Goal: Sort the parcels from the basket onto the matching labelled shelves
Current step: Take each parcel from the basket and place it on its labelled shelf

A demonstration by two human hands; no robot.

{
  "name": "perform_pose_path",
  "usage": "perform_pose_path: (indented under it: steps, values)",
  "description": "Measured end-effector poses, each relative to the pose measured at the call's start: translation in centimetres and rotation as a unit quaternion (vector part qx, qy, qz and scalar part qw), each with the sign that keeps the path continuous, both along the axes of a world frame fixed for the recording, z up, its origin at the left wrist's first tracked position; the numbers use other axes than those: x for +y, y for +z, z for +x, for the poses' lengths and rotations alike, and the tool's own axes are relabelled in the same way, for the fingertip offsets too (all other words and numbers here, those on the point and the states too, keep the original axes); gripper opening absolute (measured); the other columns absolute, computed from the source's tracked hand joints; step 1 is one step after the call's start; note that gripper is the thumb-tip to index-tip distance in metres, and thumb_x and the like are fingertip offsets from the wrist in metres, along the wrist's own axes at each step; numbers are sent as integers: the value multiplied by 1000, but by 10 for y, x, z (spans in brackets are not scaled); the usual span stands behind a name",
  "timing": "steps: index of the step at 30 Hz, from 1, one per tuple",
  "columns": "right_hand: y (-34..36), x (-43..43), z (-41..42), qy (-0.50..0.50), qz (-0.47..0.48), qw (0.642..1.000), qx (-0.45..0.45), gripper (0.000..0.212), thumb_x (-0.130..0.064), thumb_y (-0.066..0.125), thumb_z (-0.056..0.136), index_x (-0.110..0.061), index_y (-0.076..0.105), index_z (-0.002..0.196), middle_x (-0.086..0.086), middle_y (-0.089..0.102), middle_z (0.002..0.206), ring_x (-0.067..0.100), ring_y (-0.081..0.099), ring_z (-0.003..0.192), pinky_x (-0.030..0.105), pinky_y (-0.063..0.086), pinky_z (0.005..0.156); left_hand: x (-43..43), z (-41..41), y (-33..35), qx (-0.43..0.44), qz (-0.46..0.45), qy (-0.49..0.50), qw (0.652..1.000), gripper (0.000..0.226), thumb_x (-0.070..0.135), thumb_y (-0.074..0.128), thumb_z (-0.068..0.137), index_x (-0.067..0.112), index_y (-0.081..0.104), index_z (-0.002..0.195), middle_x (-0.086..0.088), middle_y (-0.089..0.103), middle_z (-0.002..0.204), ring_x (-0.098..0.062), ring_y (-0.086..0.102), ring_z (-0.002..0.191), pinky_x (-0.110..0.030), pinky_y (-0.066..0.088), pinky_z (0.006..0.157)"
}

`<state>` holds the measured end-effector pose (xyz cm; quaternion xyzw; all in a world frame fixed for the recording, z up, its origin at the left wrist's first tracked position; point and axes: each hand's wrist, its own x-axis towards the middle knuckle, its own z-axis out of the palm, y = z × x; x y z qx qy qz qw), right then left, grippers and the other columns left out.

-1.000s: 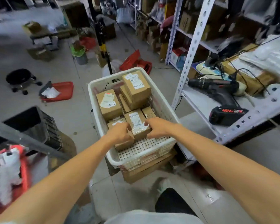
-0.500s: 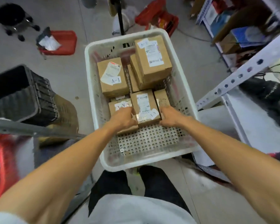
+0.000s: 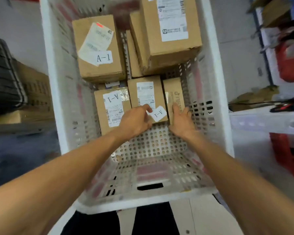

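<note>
Head camera has dropped in close since a second ago, and the white basket now fills the view. Both hands are down at the near row of boxes. The left hand has slid off the left box and onto the middle box. Its thumb lies on top beside the loose A-1 sticker, with the fingers curled round the near end, so that's a grip. The right hand is at the other side, fingers fairly straight and pressed against the narrow box. It looks flat and relaxed rather than closed round anything.

The middle box hasn't left the basket. It sits on the floor of it, touching both neighbours. So the change is one of choice: this looks like the box being picked, and the lift hasn't begun.

The sticker reads A-1, the same as the left box and the far box. It's a tight fit, so it will likely need working loose. The grey shelf is off to the right, and no shelf label is readable.
</note>
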<state>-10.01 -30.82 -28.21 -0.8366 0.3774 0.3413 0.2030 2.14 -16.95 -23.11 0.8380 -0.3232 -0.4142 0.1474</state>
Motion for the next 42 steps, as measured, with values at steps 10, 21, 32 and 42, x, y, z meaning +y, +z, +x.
perform_pose_path:
  steps: [10, 21, 32, 42]
  values:
    - [-12, 11, 8, -110, -28, 989, -92, 110, 2, 62, 81, -39, -15, 149, 27, 17, 139, 41, 35, 114, 41, 39, 88, -7, 6, -2, -3, -3, 10, 1000, 38, 15, 60, 87, 21, 53, 123, 4, 65, 104, -17, 59, 95, -34, 50, 83]
    - [89, 17, -13, -263, 49, 942, -201, 115, 3, 63, 77, -43, -15, 148, 15, 15, 148, 41, 25, 135, 53, 25, 114, 21, 18, 76, -69, -38, 56, 995, 35, 7, 51, 87, 19, 54, 120, 5, 63, 98, -18, 58, 92, -35, 50, 78]
    - [218, 74, -26, -321, 145, 851, -389, 103, -47, 73, 76, -33, 4, 152, 1, 23, 158, 24, 27, 143, 56, 25, 114, 58, 36, 195, -123, -127, -6, 984, 32, 8, 45, 89, 15, 57, 117, -6, 67, 107, -27, 61, 98, -41, 51, 83]
    - [283, 128, -58, -446, 244, 717, -477, 84, 2, 60, 90, -26, 9, 151, 19, 41, 146, 34, 57, 118, 30, 59, 70, 116, 18, 257, -149, -142, -79, 975, 32, 6, 46, 88, 14, 57, 117, -4, 68, 107, -21, 61, 100, -39, 53, 83]
